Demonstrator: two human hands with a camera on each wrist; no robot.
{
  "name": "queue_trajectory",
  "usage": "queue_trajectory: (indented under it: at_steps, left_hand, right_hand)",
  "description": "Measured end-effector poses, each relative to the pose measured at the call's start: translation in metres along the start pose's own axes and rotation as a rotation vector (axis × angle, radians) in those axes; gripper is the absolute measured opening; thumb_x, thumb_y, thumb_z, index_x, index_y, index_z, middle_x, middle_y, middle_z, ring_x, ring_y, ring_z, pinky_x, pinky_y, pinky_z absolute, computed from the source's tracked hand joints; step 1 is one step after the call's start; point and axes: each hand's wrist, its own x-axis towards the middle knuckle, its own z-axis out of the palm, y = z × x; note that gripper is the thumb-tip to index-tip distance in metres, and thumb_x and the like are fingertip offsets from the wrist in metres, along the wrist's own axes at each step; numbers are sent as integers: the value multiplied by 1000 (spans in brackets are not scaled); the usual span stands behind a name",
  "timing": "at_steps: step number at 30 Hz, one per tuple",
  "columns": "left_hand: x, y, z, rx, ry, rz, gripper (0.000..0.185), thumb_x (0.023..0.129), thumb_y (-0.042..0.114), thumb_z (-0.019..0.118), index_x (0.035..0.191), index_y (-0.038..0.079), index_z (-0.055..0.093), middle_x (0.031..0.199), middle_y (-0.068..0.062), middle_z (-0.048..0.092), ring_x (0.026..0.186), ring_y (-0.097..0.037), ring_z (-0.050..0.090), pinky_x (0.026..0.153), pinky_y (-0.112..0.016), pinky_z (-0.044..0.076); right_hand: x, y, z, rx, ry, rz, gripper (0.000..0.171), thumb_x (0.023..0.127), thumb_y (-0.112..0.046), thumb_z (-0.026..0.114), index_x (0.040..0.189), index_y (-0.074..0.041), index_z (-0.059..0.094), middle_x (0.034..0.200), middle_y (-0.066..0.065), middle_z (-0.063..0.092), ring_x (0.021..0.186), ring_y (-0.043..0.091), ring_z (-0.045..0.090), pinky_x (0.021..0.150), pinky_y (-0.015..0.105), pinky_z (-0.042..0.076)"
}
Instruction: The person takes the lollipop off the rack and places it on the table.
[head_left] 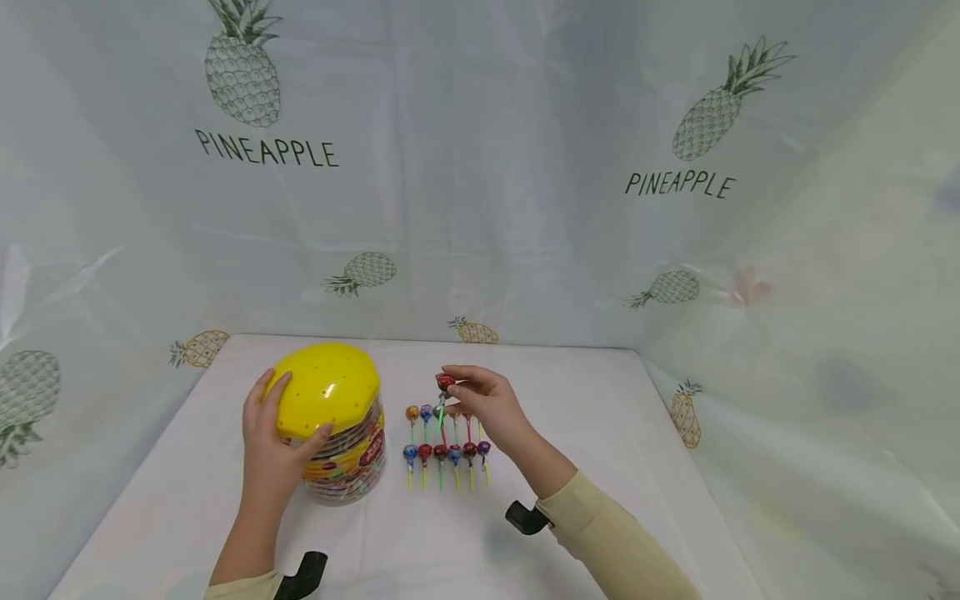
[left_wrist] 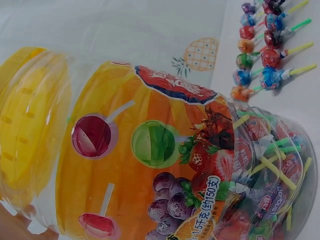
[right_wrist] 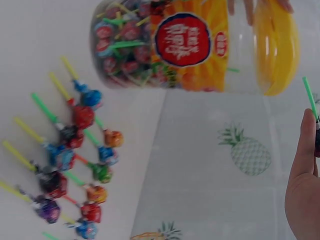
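Observation:
A large clear plastic jar with a yellow lid stands at the left of the table. Its orange label shows fruit, and wrapped lollipops fill its lower part. My left hand holds the jar at its lid, thumb at the front and fingers along the left side. My right hand pinches a lollipop with a dark red wrapper, raised above the table; its green stick shows in the right wrist view. Beneath it, two rows of lollipops lie side by side, the back row partly hidden by the hand.
The white table ends at a pale curtain printed with pineapples, which hangs behind and at both sides. A black wrist mount sits at the right sleeve, and another black mount at the left.

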Motion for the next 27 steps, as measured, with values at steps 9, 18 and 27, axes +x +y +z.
queue_trajectory:
  at_steps: [9, 18, 27]
  left_hand:
    - [0, 1, 1, -2, 3, -23, 86, 80, 17, 80, 152, 20, 33, 159, 0, 10, 141, -34, 16, 104, -68, 29]
    - [0, 3, 2, 0, 17, -25, 86, 79, 16, 79, 152, 19, 33, 159, 0, 11, 141, -34, 17, 105, -67, 28]
    - [1, 4, 3, -15, 23, -25, 85, 79, 14, 78, 151, 18, 34, 159, 0, 11, 141, -33, 18, 106, -66, 29]
  right_hand:
    - [-14, 29, -29, -35, 52, 51, 30, 97, -4, 58, 126, 0, 62, 119, 14, 62, 93, 22, 63, 82, 39, 57]
    - [-25, 61, -57, -89, 140, 123, 27, 97, 0, 56, 123, 1, 63, 122, 15, 62, 104, 25, 63, 87, 35, 55]
    - [-34, 90, -74, -47, 213, 169, 29, 97, 4, 53, 124, 9, 58, 122, 17, 61, 109, 31, 60, 87, 31, 55]
